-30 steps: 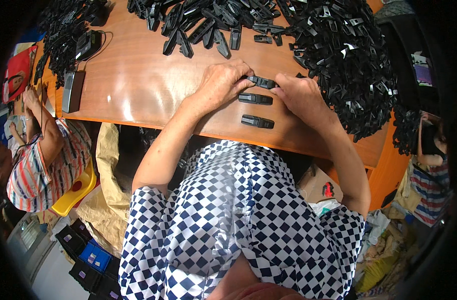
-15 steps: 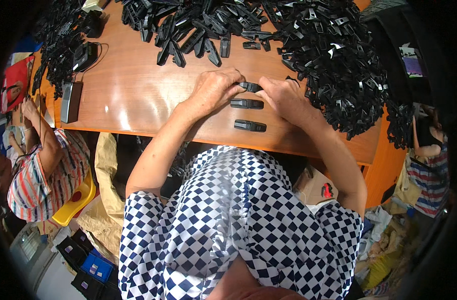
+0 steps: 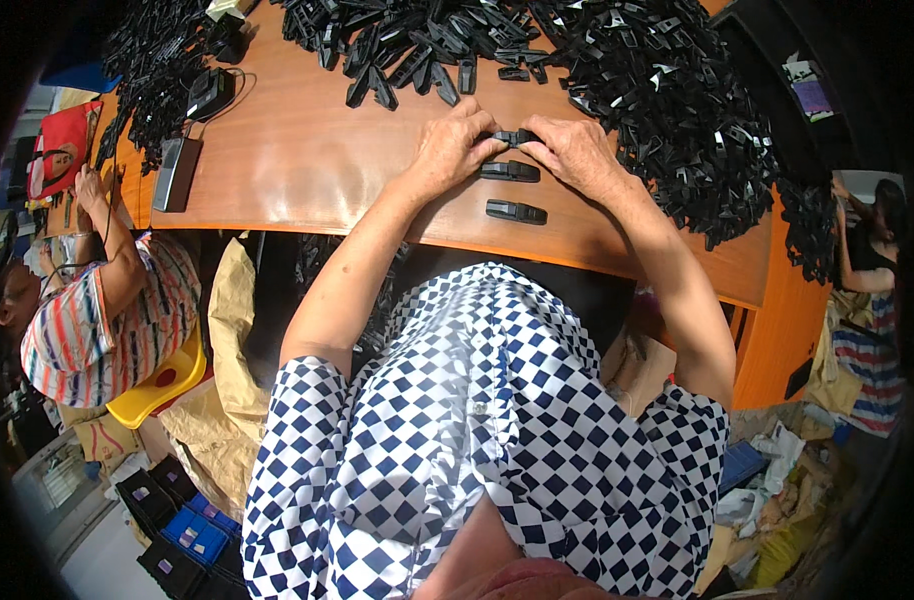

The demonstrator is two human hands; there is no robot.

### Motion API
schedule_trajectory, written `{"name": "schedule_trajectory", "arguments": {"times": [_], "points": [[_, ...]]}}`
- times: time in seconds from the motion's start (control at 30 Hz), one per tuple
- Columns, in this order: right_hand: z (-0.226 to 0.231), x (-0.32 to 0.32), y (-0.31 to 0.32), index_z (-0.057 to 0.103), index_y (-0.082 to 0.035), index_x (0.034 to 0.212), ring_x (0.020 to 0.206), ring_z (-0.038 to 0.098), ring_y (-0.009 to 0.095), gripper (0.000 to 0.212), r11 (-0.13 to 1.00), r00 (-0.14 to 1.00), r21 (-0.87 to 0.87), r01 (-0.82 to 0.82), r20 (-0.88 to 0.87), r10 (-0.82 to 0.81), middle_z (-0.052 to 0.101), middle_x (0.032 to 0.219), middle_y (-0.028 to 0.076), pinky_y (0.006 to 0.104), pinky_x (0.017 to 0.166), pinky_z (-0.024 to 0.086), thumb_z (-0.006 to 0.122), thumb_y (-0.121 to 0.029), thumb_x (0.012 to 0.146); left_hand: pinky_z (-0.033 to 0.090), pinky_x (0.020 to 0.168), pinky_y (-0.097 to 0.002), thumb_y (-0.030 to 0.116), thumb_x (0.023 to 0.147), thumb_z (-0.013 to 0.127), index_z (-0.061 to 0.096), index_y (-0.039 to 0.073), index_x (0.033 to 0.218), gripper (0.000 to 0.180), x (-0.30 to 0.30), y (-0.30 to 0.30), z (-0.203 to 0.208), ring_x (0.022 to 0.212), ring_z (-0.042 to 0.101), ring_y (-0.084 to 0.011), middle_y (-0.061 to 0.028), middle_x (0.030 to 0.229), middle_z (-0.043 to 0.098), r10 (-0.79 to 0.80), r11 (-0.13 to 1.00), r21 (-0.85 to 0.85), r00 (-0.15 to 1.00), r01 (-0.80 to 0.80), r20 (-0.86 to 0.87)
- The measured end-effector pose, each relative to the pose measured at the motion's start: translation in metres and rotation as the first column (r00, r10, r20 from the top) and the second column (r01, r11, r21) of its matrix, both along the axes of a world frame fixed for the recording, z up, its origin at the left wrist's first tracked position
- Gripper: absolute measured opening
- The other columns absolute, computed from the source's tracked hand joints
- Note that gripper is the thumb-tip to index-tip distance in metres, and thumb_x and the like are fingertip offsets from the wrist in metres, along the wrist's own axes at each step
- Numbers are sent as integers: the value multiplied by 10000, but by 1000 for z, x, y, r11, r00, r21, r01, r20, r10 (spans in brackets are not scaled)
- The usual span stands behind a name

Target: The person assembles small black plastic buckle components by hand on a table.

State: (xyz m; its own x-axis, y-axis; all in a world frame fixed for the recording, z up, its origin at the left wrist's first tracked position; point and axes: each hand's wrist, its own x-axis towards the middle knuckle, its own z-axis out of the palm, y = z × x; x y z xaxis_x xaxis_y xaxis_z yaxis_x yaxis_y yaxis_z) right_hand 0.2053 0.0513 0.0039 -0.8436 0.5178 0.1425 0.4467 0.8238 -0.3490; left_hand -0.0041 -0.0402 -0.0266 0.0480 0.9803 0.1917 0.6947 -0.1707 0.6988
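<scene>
A small black plastic piece (image 3: 514,138), long with shaped ends, is pinched between my two hands just above the table. My left hand (image 3: 455,150) has its thumb and fingers closed on the left end. On the other end, my right hand (image 3: 579,158) grips with thumb and forefinger, partly covering it. Nearer to me, a second black plastic piece (image 3: 510,172) lies crosswise on the wood. A third black piece (image 3: 517,211) lies below that one, close to the table's front edge, with neither hand touching it.
Loose black plastic parts (image 3: 417,45) are heaped along the far side. A bigger pile of black parts (image 3: 677,130) covers the right side. At left stand a dark box (image 3: 177,175) and a corded black device (image 3: 211,94). People sit at either side, one in a striped shirt (image 3: 107,310).
The whole view has shifted, so the table sits higher and slightly right in it. Both hands still hold the same piece; the two lying pieces keep their places on the table.
</scene>
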Motion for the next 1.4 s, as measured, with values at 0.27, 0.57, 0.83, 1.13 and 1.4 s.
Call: {"name": "schedule_trajectory", "arguments": {"times": [0.27, 0.57, 0.83, 1.13, 1.4], "points": [[47, -26, -32, 661, -33, 985, 623, 609, 221, 263, 850, 899, -485, 205, -249, -359, 620, 696, 82, 366, 603, 493, 742, -260, 878, 502, 710, -234, 274, 1000, 658, 658, 59, 1072, 228, -5, 3, 50, 834, 604, -97, -30, 954, 674, 152, 988, -144, 465, -53, 872], [37, -51, -113, 528, -39, 1144, 835, 681, 450, 289, 867, 889, -461, 188, -295, -349, 698, 920, 243, 518, 699, 534, 601, -272, 990, 447, 774, -298, 598, 1055, 360, 515, 98, 882, 551, 52, -47, 42, 775, 491, -141, -35, 836, 526, 223, 900, -181, 61, -397, 973], [21, -47, -138, 496, -18, 1048, 555, 587, 289, 192, 850, 788, -511, 126, -469, -399, 561, 629, 128, 408, 524, 448, 620, -144, 976, 392, 576, -264, 537, 1077, 358, 504, 75, 763, 578, 36, -56, 39, 636, 460, -95, -15, 661, 500, 249, 925, 7, 622, -379, 742], [9, -30, -153, 500, -22, 981, 513, 453, 85, 149, 881, 640, -412, 234, -616, -459, 502, 604, 24, 299, 478, 391, 636, -80, 966, 396, 524, -277, 482, 1071, 437, 486, 128, 752, 480, 19, -38, 24, 568, 431, -107, 5, 633, 453, 171, 913, 122, 638, -388, 751], [15, -17, -138, 480, -36, 1215, 601, 468, 47, 195, 575, 611, -803, -158, -537, -582, 606, 823, 59, 168, 544, 400, 489, -176, 1081, 372, 510, -267, 660, 1021, 370, 454, 129, 768, 594, 13, -46, 55, 572, 405, -132, -23, 639, 420, 138, 981, -158, -169, -115, 976]]}}
